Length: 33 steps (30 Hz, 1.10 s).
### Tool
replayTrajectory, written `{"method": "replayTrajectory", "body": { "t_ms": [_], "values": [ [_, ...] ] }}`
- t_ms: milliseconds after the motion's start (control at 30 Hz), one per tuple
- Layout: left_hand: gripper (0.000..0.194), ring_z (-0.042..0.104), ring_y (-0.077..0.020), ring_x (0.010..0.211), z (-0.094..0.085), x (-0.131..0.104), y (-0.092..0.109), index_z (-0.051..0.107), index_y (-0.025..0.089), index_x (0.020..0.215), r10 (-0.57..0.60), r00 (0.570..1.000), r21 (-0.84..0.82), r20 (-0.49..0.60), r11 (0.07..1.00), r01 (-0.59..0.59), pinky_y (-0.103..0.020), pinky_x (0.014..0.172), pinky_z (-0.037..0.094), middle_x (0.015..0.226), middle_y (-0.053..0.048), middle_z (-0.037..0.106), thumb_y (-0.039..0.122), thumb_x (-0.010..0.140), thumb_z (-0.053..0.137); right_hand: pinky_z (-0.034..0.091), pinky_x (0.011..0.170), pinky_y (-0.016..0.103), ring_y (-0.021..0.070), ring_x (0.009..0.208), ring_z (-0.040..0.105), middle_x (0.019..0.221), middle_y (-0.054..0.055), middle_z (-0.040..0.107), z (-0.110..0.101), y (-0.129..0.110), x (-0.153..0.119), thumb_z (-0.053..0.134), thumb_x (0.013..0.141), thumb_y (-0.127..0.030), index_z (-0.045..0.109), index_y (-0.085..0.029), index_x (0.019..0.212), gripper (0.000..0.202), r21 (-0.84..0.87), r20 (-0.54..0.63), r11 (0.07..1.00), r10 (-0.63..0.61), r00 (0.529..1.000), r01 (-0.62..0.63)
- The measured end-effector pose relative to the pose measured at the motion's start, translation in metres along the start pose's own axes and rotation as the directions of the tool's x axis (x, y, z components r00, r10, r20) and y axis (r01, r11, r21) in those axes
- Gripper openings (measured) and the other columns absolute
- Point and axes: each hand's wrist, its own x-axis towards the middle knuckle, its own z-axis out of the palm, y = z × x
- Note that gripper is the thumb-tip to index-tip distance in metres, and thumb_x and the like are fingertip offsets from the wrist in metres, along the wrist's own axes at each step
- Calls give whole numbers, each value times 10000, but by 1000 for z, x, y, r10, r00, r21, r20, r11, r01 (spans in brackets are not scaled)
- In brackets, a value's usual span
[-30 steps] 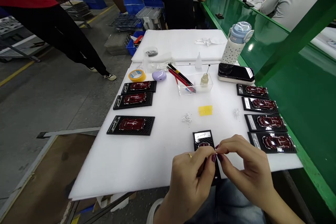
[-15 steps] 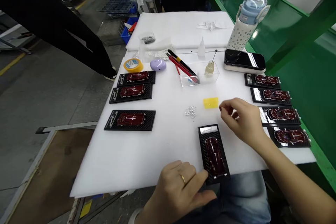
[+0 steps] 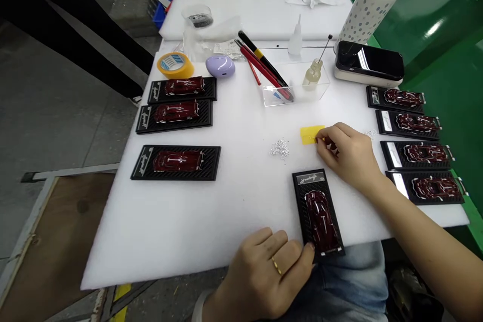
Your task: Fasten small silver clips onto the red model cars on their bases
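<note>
A dark red model car [image 3: 320, 219] is fixed on a black display base [image 3: 302, 198] with a script nameplate, lying at the front edge of the table. My left hand [image 3: 264, 274], curled and wearing a ring, grips the base's near left corner; part of that grip is hidden. Beyond the base, my right hand [image 3: 347, 158] is closed in a pinch at the right edge of a small yellow sticky piece [image 3: 310, 134]. Whatever is between its fingertips is too small to make out. A pile of tiny silvery parts [image 3: 279, 148] lies left of the yellow piece.
Model cars on bases stand in a left group [image 3: 177, 161] and a right row [image 3: 428, 153]. Behind are a clear tray [image 3: 275, 96] with pens, a small glass bottle [image 3: 312, 74], orange tape [image 3: 175, 64], a purple case [image 3: 220, 66], a phone [image 3: 370, 58] and a tall bottle [image 3: 370, 12].
My right hand's pinched fingers have come to the right edge of the yellow piece. My left hand stays at the base's corner. The head view has tilted down and closer.
</note>
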Motion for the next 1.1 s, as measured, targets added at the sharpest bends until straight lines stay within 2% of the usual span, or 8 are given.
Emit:
{"method": "replayTrajectory", "body": {
  "t_ms": [100,200,333,400,533,633,800,1100],
  "values": [
    [100,551,-105,629,-2,0,2,662,147,997,-18,1000,-13,-26,1000,18,-287,585,409,708,32,638,202,914,652,450,579,258,113,601,551,775,49,646,3,1,1,528,936,-197,666,-155,896,149,-4,-12,1000,0,1000,0],
    [119,561,-113,676,-3,1,8,675,158,996,-101,992,-40,-72,994,98,-289,671,467,727,25,645,257,934,654,463,569,255,113,601,571,776,47,660,-2,0,1,536,924,-180,665,-162,885,136,-6,-26,1000,-6,1000,6],
    [143,571,-95,772,-3,7,14,670,172,979,-210,968,-113,-138,974,196,-244,801,499,774,23,644,308,959,629,489,566,243,102,602,610,760,7,685,-36,-15,-12,586,923,-160,646,-206,878,88,97,-119,995,30,992,-18],
    [151,571,-78,779,-2,11,16,661,179,969,-256,953,-149,-161,961,233,-218,818,502,786,25,639,319,972,605,518,566,232,110,658,671,811,-8,730,-58,-24,-23,613,930,-173,651,-233,921,71,209,-66,977,55,996,-40],
    [176,566,-56,736,0,18,15,646,182,950,-303,933,-189,-193,945,267,-200,786,509,779,28,632,351,972,603,496,434,200,128,712,735,974,-14,785,-83,-35,-39,609,947,-194,678,-280,1072,167,394,205,916,-10,979,-73],
    [188,565,-56,722,2,18,15,646,171,941,-317,926,-215,-205,938,274,-199,733,511,768,18,632,357,963,624,525,454,206,146,740,751,979,2,788,-79,-34,-42,587,966,-201,690,-265,1091,174,446,282,891,-50,958,-85],
    [211,577,-71,700,5,11,15,660,182,934,-337,917,-234,-216,929,287,-216,705,542,748,7,646,388,960,622,559,523,213,139,729,746,974,-2,788,-68,-29,-39,587,969,-196,680,-256,1085,159,472,279,880,-102,955,-44],
    [182,576,-83,636,7,15,16,668,177,898,-362,896,-266,-258,918,294,-233,612,544,727,7,634,353,938,647,530,557,182,116,767,747,995,15,781,-73,-31,-37,533,988,-145,625,-203,1040,120,431,333,902,-125,935,-33]
  ]
}}
